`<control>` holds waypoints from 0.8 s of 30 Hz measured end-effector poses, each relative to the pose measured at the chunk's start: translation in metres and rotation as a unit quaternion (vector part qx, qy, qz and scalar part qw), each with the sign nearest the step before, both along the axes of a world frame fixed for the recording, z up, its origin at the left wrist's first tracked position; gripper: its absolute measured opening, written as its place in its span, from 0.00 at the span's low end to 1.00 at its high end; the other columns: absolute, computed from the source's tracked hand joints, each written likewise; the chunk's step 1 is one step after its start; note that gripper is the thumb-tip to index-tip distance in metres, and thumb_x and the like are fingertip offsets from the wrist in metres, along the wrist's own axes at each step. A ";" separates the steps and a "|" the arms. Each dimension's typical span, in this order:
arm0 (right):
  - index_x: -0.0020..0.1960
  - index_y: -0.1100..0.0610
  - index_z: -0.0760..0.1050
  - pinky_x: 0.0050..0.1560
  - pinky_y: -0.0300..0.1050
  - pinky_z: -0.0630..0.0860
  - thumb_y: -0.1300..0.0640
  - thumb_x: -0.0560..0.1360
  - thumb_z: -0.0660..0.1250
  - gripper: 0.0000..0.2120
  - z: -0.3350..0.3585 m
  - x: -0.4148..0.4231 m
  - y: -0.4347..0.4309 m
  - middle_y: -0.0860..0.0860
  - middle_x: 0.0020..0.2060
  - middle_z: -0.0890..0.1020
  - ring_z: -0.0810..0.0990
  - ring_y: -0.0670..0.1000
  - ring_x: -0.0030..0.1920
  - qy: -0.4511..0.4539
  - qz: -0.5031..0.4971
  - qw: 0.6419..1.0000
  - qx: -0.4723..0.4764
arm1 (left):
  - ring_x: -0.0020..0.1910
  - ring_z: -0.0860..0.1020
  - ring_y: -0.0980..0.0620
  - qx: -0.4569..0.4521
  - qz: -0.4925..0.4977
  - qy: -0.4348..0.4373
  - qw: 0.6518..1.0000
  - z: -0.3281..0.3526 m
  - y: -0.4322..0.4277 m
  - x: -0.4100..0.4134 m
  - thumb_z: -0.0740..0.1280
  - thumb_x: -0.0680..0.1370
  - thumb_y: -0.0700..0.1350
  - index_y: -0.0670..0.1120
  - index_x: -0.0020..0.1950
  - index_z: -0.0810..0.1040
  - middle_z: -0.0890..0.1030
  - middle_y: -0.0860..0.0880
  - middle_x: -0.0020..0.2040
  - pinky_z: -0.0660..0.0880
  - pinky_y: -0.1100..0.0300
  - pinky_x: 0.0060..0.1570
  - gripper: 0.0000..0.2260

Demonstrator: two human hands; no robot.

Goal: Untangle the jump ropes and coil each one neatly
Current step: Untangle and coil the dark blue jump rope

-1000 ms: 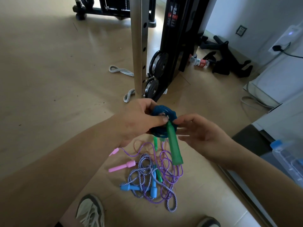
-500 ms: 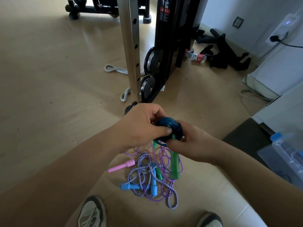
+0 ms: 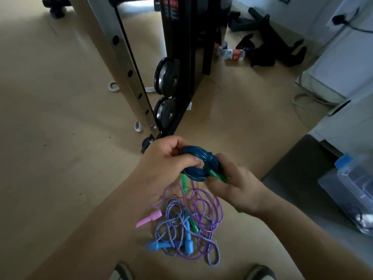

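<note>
Hands: both raised above the floor, meeting on one bundle.
Left hand: fingers curled round the left side of the blue coil, thumb laid across its front; a firm grip.
Right hand: closed round a green handle at the coil's right edge, holding it against the loops.
Blue coil: a small tight ring held in the air between the two hands, over the pile. A second green handle hangs just below it.
Pile: purple rope and striped rope lie looped through each other on the floor, right under the hands. A pink handle sticks out to the left, and blue handles sit at the near side.
Step in hand: closing off the first rope, by my judgement. The ring is made and the handle end is being tucked or bound in. Whether it is secured, cannot tell.
Next move calls for: left hand pinching the ring so the loops do not spring while the right seats the handle. Then set the coil down apart from the pile and start on the purple rope from a handle.
Risk: the cord looks slick and likely springy, so a slack grip could let it unwind.
Edges: rack upright and weight plates just ahead of the hands. Dark mat and clear plastic box to the right. Shoes at the near edge beside the pile.
Open room: the widest stretch of floor lies to the left of the pile, the likeliest spot for finished coils.
</note>
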State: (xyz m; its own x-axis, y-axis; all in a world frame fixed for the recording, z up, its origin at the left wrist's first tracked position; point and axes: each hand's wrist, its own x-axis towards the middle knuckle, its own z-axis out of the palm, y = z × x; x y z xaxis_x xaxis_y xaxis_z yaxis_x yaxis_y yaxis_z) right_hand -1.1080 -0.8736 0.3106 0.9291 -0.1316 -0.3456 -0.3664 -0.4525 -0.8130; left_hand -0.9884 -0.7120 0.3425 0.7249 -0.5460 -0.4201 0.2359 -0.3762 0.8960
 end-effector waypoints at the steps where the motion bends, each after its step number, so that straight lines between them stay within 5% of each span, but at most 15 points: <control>1: 0.54 0.43 0.71 0.43 0.51 0.78 0.46 0.78 0.66 0.07 0.007 -0.005 0.002 0.48 0.40 0.80 0.78 0.46 0.38 -0.005 -0.014 1.000 0.004 | 0.44 0.86 0.46 -0.015 0.025 0.034 0.999 0.008 -0.004 -0.002 0.74 0.73 0.34 0.45 0.45 0.84 0.87 0.43 0.42 0.82 0.47 0.55 0.07; 3: 0.55 0.43 0.71 0.42 0.46 0.77 0.51 0.81 0.65 0.05 0.030 -0.013 0.010 0.49 0.41 0.80 0.78 0.45 0.38 -0.014 -0.041 0.998 0.047 | 0.47 0.86 0.44 -0.032 0.046 0.092 0.994 0.033 -0.013 -0.010 0.71 0.75 0.33 0.42 0.48 0.84 0.86 0.41 0.43 0.81 0.43 0.59 0.06; 9: 0.54 0.59 0.74 0.45 0.58 0.80 0.55 0.83 0.61 0.08 0.155 -0.017 -0.006 0.59 0.39 0.83 0.83 0.59 0.39 -0.021 -0.186 0.969 0.163 | 0.56 0.85 0.43 -0.054 0.046 0.168 0.983 0.162 -0.054 -0.027 0.72 0.78 0.38 0.45 0.60 0.83 0.87 0.42 0.53 0.78 0.42 0.64 0.10; 14: 0.51 0.56 0.73 0.44 0.61 0.82 0.48 0.81 0.61 0.11 0.305 -0.019 -0.043 0.57 0.41 0.83 0.83 0.58 0.40 -0.044 -0.229 0.961 0.152 | 0.54 0.83 0.38 -0.062 -0.001 0.212 0.975 0.298 -0.091 -0.043 0.74 0.73 0.56 0.43 0.55 0.85 0.84 0.33 0.54 0.78 0.43 0.57 0.19; 20: 0.56 0.51 0.69 0.52 0.62 0.79 0.33 0.72 0.57 0.23 0.457 -0.033 -0.069 0.52 0.45 0.83 0.82 0.54 0.45 -0.022 -0.223 0.973 0.060 | 0.52 0.86 0.51 -0.052 -0.007 0.070 0.996 0.448 -0.132 -0.039 0.72 0.80 0.46 0.51 0.56 0.85 0.88 0.50 0.49 0.81 0.47 0.60 0.06; 24: 0.59 0.47 0.69 0.53 0.61 0.77 0.41 0.77 0.62 0.15 0.518 -0.034 -0.079 0.57 0.48 0.80 0.79 0.53 0.44 -0.051 -0.245 0.965 0.085 | 0.44 0.86 0.59 -0.063 -0.073 -0.029 0.995 0.527 -0.149 -0.028 0.72 0.80 0.41 0.46 0.59 0.85 0.88 0.52 0.45 0.79 0.69 0.42 0.08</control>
State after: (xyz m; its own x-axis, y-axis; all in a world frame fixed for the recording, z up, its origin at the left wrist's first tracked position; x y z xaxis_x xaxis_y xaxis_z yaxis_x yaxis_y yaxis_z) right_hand -1.1418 -0.9522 0.8289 0.8008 -0.5122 -0.3106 -0.4160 -0.1026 -0.9035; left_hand -1.0168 -0.8615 0.8698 0.6552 -0.6927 -0.3015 0.1340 -0.2862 0.9488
